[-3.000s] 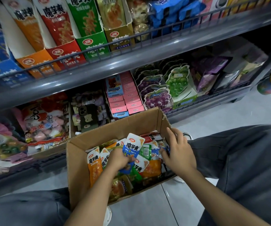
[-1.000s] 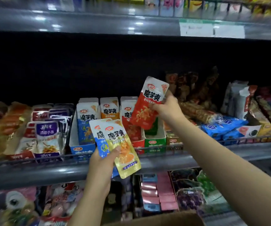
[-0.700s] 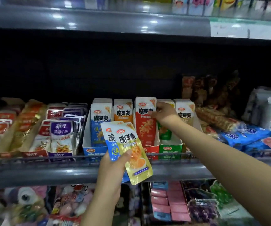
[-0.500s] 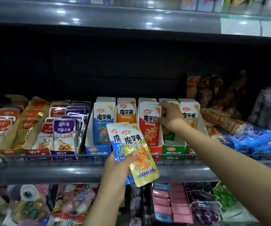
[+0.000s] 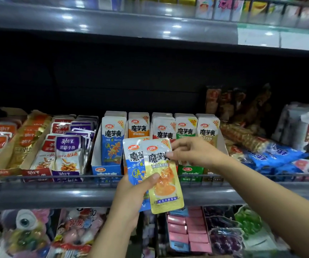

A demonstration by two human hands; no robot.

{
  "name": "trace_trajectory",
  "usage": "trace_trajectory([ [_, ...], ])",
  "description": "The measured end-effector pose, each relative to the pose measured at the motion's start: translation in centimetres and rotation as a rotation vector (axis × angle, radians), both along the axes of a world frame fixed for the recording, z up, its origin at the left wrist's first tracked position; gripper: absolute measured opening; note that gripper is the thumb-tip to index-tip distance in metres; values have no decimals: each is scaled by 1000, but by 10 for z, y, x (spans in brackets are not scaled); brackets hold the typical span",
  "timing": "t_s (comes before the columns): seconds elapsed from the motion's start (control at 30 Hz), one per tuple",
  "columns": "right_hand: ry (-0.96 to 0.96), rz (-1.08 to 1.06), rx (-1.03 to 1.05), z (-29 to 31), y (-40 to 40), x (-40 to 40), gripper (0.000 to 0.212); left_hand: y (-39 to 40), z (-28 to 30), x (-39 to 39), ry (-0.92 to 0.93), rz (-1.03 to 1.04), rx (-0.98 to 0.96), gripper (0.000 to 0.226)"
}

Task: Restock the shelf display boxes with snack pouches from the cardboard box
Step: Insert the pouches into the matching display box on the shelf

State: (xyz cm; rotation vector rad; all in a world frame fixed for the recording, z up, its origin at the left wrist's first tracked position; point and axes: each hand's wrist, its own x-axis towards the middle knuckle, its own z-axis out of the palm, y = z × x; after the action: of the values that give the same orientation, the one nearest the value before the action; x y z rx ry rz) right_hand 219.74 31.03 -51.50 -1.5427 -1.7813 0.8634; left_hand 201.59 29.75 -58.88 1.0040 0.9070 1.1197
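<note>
My left hand [image 5: 133,190] holds two snack pouches in front of the shelf rail: a yellow pouch [image 5: 164,181] in front and a blue pouch [image 5: 134,164] behind it. My right hand [image 5: 191,151] pinches the yellow pouch's upper right edge. Behind them, a row of display boxes stands on the shelf: blue [image 5: 106,169], orange [image 5: 138,125], red [image 5: 164,127], green [image 5: 191,169] and a tan one [image 5: 208,129], each with upright pouches. The cardboard box is out of view.
A wire rail [image 5: 57,176] runs along the shelf's front edge. Purple and red fish-snack packs [image 5: 67,153] fill the left side; blue bags [image 5: 274,159] and brown packs lie to the right. A shelf [image 5: 112,28] hangs overhead, and more goods sit on the shelf below [image 5: 187,231].
My right hand set the red pouch into the red display box, let go of it and came back to the yellow pouch in my left hand. My left hand shifted slightly right.
</note>
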Motion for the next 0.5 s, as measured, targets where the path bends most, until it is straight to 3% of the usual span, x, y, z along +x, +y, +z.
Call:
trace_trajectory([
  [0.17, 152, -87, -45, 1, -20, 18, 12, -7, 1, 13, -34, -62, 18, 22],
  [0.33, 271, -454, 207, 9, -27, 54, 8, -12, 3, 21, -27, -102, 28, 19],
  [0.5, 112, -743, 484, 16, -17, 93, 12, -15, 2, 27, -37, -147, 28, 20],
])
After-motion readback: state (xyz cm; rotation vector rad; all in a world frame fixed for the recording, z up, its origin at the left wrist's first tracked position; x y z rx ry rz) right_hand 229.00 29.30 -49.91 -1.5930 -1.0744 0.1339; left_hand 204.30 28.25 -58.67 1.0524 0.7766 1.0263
